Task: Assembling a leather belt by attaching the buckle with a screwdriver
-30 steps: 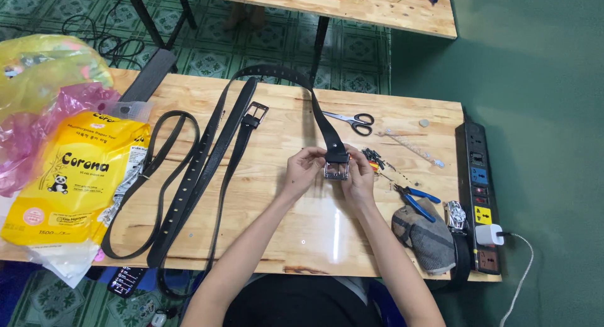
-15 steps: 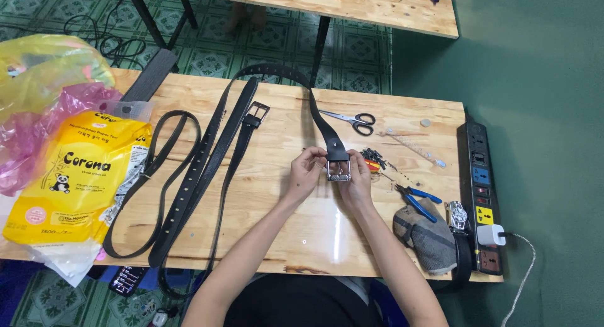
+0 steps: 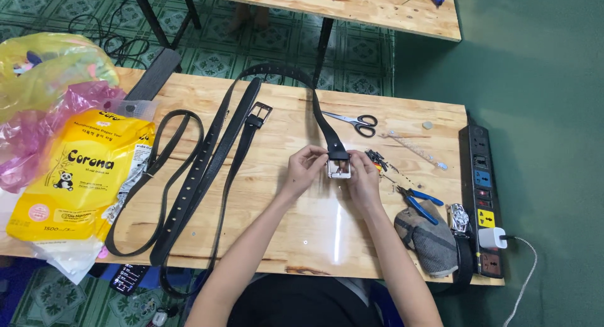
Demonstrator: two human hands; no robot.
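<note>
Surface: a light wooden table [image 3: 302, 239] is carrying the work, its glossy top reflecting light just below both hands; a second wooden table [image 3: 352, 6] is standing beyond them.
Room: green patterned floor tiles [image 3: 214, 50] are showing past the far edge, and plain green flooring is lying to the right.
Containers: a yellow paper-towel pack [image 3: 82, 176] is lying well to the left of the left hand, with pink and yellow plastic bags [image 3: 44, 94] beyond it; their contents are not showing.
Left hand [image 3: 303, 169]: the fingertips are pinching the left side of the silver buckle [image 3: 339, 169].
Right hand [image 3: 365, 176]: the fingers are closing on the buckle's right side.
Belt in work: the black belt [image 3: 324, 122] is sitting between both hands, buckle end toward the person; its long axis is running away from the hands, then curving left over the far table edge.
Other belts: more black belts [image 3: 201, 169] are lying left of the left hand, running diagonally.
Tools: scissors [image 3: 355, 121] are lying just beyond the right hand; blue-handled pliers [image 3: 418, 201] and a grey pouch [image 3: 428, 236] are lying to its right.
Power: a power strip [image 3: 483, 195] is running along the right edge, well apart from the hands.
</note>
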